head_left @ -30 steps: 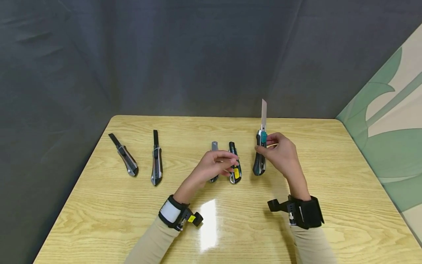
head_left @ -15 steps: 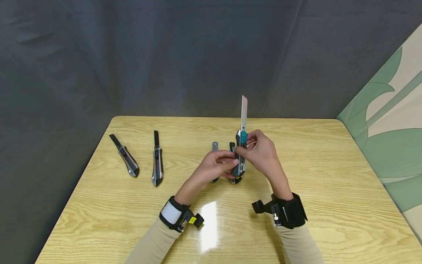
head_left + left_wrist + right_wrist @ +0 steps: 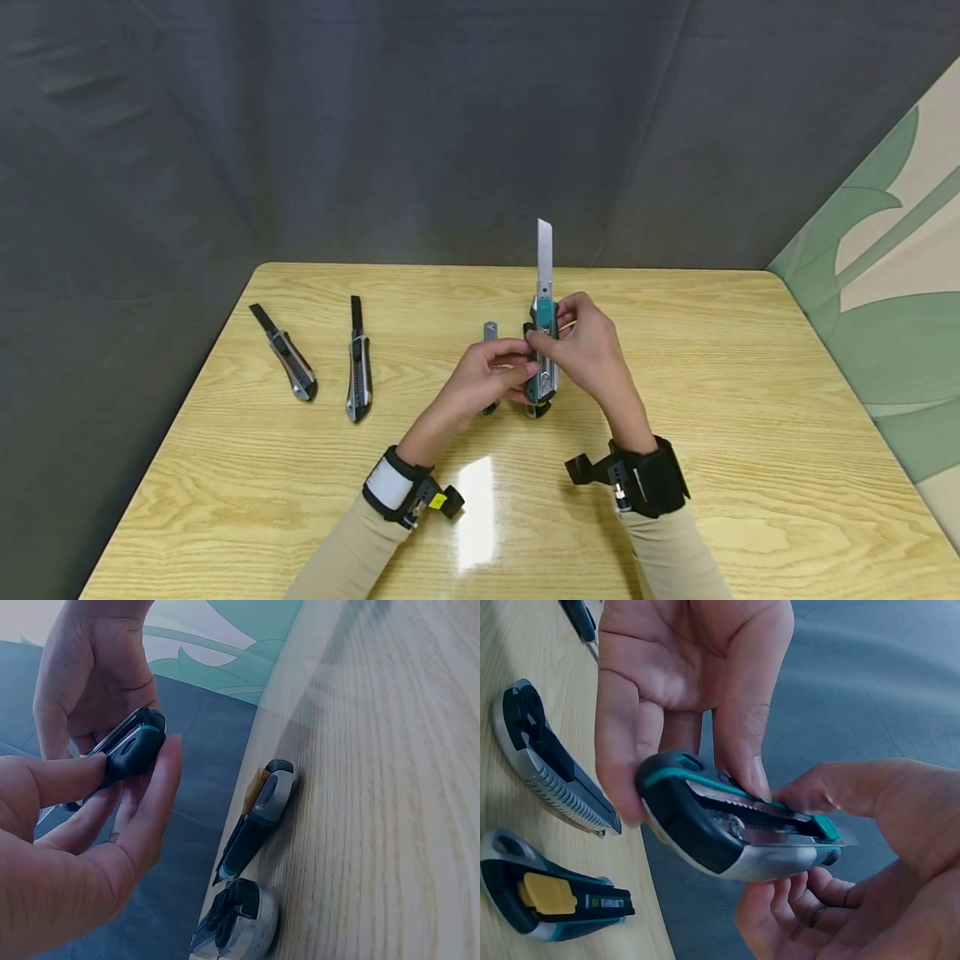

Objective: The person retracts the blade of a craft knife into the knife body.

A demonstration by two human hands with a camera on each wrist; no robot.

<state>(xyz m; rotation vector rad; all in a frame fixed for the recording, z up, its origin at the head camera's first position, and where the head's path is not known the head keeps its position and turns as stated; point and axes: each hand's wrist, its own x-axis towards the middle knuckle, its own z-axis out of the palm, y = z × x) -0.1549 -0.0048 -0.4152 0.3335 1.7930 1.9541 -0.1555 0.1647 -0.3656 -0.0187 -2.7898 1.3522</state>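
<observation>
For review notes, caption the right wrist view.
Left hand and right hand grip a teal-trimmed knife; other knives lie on the table.

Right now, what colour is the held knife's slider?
Teal slider, clearest in the head view.

Across comes the right hand (image 3: 588,342), swinging the teal-slider knife (image 3: 545,312) over to the left hand (image 3: 491,375), well apart from it a second ago, now pinching its butt end below the right's grip. Above that grip, the blade (image 3: 545,250) has turned broadside; behind, the yellow-slider cutter (image 3: 551,894) is mostly covered in the head view.
</observation>
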